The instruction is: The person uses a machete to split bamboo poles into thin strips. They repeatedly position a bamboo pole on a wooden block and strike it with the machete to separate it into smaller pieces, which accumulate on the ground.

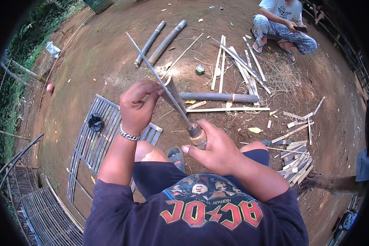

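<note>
My right hand (219, 149) grips the wooden handle (198, 139) of a long-bladed machete. Its narrow blade (149, 65) slants up and away to the left. The fingers of my left hand (139, 102) are pinched together right beside the blade; what they hold, if anything, is hidden. Behind the blade, a piece of split bamboo (174, 91) stands tilted, its hollow top showing. Its far end meets a dark bamboo pole (221, 97) lying on the ground. A pale bamboo strip (229, 109) lies just nearer than that pole.
Two bamboo poles (167, 43) lie farther off, near a tape measure (199, 69). Split strips (244, 67) and a pile of short pieces (297, 162) lie right. A slatted bamboo panel (96, 135) bears a black bag (95, 123). Someone squats (281, 24) at the far right.
</note>
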`<act>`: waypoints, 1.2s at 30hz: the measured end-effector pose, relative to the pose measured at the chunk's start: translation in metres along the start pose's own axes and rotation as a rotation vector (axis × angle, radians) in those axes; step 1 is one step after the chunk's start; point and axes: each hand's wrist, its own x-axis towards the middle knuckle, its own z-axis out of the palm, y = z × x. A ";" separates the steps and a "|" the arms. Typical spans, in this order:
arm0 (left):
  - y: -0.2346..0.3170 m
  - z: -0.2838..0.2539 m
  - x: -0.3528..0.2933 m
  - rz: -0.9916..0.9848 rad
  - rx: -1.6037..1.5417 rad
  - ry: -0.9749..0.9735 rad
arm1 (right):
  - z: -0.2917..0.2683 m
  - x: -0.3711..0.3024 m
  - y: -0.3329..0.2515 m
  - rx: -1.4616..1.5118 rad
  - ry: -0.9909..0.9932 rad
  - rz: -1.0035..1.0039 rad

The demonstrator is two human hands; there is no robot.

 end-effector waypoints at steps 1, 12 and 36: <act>-0.004 0.000 -0.002 -0.010 0.017 0.001 | 0.000 0.000 0.000 0.000 0.004 -0.008; -0.011 0.001 -0.001 -0.038 0.002 -0.016 | -0.015 0.001 -0.004 -0.097 -0.042 0.007; -0.015 -0.029 0.067 0.262 -0.206 0.322 | -0.008 0.010 -0.001 -0.013 0.029 0.024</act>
